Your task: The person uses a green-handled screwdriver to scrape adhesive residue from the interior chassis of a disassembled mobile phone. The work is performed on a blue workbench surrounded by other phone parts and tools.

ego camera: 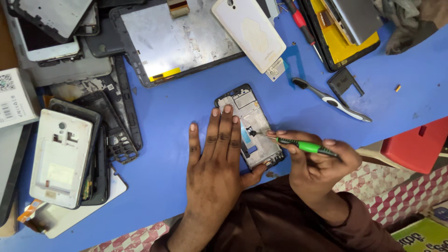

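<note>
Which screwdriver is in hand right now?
The green-handled screwdriver, held in the right hand over the phone frame. The red-handled one lies untouched at the table's top.

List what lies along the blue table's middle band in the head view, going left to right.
White phone back shell with cutouts → left hand pressed flat → open dark phone frame → green-handled screwdriver gripped in the right hand → red plastic box at the table's edge.
</note>
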